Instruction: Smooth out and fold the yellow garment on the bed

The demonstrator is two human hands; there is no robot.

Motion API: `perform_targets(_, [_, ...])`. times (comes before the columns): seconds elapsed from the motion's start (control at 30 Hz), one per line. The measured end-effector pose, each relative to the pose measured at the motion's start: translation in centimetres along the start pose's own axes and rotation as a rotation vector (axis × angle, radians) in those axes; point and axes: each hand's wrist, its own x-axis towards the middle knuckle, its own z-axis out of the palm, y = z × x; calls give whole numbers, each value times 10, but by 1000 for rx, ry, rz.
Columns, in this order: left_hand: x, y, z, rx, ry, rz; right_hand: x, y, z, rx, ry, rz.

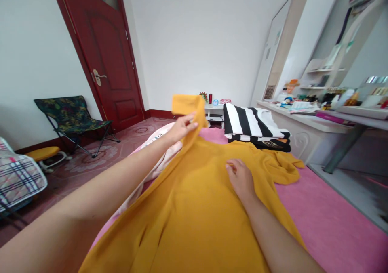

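Garment (pixel 197 208) | mustard, edge raised in left hand (pixel 182 128) | beneath right hand (pixel 241 180)

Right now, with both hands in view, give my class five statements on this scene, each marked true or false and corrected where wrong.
1. The left hand holds part of the mustard garment. True.
2. The cloth beneath that garment is green. False: the cloth is pink.
3. The right hand is over the garment's body. True.
4. The top folded item on the pile is plain red. False: the top item is black-and-white striped.
5. A folding chair stands near the red door. True.
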Motion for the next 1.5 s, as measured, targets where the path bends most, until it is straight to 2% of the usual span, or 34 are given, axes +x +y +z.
perform_targets(0.03, [-7,13,10,40,-251,87,-3,-8,-2,6,-52,-81])
perform_targets(0.07, [-15,23,17,85,-416,144,-6,-17,-5,13,-130,-180])
perform_targets(0.1, [-24,30,22,134,-524,184,-10,-27,-6,22,-213,-277])
perform_targets(0.13, [-35,33,23,185,-579,200,-14,-36,-7,31,-286,-360])
perform_targets(0.2, [-57,33,16,307,-578,153,-21,-50,-7,34,-365,-452])
perform_targets(0.3, [-93,28,-11,588,-519,-71,-26,-61,-5,-5,-337,-426])
perform_targets(0.4, [-132,36,-42,858,-577,-303,-22,-65,-2,-83,-191,-296])
perform_targets(0.5, [-168,52,-63,990,-670,-470,-4,-68,2,-204,-91,-225])
perform_targets(0.57, [-186,62,-71,1055,-676,-549,16,-69,7,-277,-72,-160])
perform_targets(0.7, [-207,70,-82,1071,-671,-621,51,-55,25,-382,-121,114])
perform_targets(0.77, [-214,68,-86,1046,-684,-632,58,-45,36,-402,-190,228])
perform_targets(0.83, [-217,65,-91,1004,-659,-626,60,-37,46,-390,-193,271])
perform_targets(0.97, [-212,66,-99,801,-547,-624,60,-34,52,-297,-32,204])
perform_targets(1.1, [-195,82,-95,593,-484,-645,76,-31,42,-119,95,333])
perform_targets(1.23, [-179,106,-77,438,-496,-626,98,-16,35,184,262,380])
perform_targets(1.33, [-173,123,-59,421,-528,-636,108,-9,31,407,379,397])
perform_targets(1.43, [-170,136,-37,429,-615,-597,111,-6,23,495,450,385])
perform_targets(1.5, [-168,143,-20,424,-710,-551,110,-2,16,457,457,404])
